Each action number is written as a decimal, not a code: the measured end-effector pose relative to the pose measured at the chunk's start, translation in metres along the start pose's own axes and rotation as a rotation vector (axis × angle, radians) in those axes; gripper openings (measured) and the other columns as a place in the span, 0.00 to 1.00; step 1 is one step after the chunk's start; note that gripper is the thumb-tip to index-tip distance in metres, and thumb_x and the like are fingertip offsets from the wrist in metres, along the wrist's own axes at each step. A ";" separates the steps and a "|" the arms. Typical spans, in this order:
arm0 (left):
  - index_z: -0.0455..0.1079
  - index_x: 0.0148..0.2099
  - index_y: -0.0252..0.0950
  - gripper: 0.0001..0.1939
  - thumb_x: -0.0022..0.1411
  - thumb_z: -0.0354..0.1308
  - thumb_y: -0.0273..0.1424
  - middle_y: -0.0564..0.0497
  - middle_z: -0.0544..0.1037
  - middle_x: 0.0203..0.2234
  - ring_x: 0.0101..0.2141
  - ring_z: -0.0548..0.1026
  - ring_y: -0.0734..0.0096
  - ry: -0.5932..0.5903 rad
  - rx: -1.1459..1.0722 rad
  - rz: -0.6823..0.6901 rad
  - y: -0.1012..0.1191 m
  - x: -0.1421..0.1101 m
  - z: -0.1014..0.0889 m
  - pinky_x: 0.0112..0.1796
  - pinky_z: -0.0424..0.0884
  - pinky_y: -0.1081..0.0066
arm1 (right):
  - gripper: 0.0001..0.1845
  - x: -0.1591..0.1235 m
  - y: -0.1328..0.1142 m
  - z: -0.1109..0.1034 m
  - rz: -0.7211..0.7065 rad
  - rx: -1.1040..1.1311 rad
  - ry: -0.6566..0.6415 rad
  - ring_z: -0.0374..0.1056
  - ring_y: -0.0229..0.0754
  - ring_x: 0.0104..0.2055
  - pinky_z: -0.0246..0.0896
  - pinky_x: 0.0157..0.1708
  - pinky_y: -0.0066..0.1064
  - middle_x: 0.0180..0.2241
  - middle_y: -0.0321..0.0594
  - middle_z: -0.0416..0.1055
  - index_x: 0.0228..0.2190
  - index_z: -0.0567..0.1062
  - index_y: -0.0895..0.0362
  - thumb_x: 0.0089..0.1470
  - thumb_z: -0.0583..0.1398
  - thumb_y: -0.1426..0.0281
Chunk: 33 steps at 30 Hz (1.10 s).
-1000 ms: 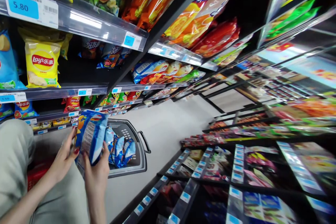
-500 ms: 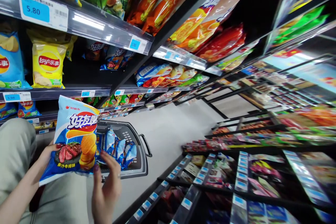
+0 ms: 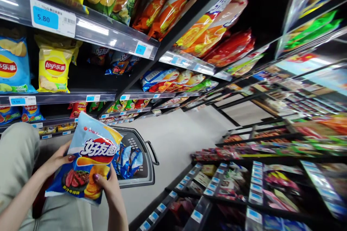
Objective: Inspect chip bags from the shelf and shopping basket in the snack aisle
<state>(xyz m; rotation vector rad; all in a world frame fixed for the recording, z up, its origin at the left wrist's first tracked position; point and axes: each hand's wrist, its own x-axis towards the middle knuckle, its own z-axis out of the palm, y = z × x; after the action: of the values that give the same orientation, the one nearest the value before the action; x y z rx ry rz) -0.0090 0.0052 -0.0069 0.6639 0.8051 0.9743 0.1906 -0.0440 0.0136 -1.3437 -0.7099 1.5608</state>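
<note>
A blue and white bag of potato chips (image 3: 90,151) is held upright, slightly tilted, above my lap with its printed front showing. My left hand (image 3: 58,158) grips its left edge, thumb on the front and the other fingers mostly hidden behind. On the right edge, my right hand (image 3: 110,184) is closed with its thumb pressed on the printed chips; its fingers go behind the bag. Just beyond the bag, a grey shopping basket (image 3: 150,173) stands on the floor with several blue and white bags (image 3: 131,160) in it.
Shelves of chip bags rise on the left, with a yellow bag (image 3: 55,65) and a price tag (image 3: 52,18) close by. The basket's handle (image 3: 151,152) points along the pale aisle floor (image 3: 173,133). Another shelf unit (image 3: 227,195) lines the right side.
My right hand, apart from the bag before, has closed on its right edge. The bag has shifted right and a little down, tilting clockwise, and now covers more of the basket.
</note>
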 end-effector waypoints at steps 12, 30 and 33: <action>0.67 0.45 0.42 0.13 0.58 0.57 0.38 0.49 0.72 0.44 0.45 0.69 0.59 -0.081 1.029 0.273 0.068 -0.030 0.001 0.46 0.65 0.65 | 0.46 -0.016 -0.076 -0.018 -0.050 -1.068 -0.396 0.67 0.52 0.46 0.62 0.44 0.34 0.44 0.43 0.72 0.51 0.69 0.55 0.25 0.72 0.65; 0.73 0.19 0.35 0.07 0.45 0.65 0.23 0.52 0.72 0.16 0.24 0.71 0.64 0.121 0.144 0.024 0.045 -0.021 -0.006 0.28 0.65 0.75 | 0.17 0.005 -0.077 -0.056 -0.091 -0.675 -0.313 0.70 0.47 0.39 0.64 0.40 0.36 0.35 0.43 0.76 0.37 0.78 0.57 0.45 0.65 0.61; 0.73 0.18 0.35 0.07 0.44 0.67 0.26 0.53 0.72 0.16 0.23 0.70 0.67 0.171 0.160 0.082 0.040 -0.021 -0.010 0.26 0.66 0.75 | 0.16 0.009 -0.058 -0.068 -0.179 -0.632 -0.053 0.67 0.43 0.32 0.61 0.31 0.31 0.29 0.42 0.75 0.30 0.79 0.58 0.45 0.64 0.57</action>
<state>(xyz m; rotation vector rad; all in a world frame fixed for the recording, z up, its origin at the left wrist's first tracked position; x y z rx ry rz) -0.0422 0.0044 0.0254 0.7635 1.0210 1.0585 0.2718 -0.0214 0.0446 -1.6294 -1.3968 1.2760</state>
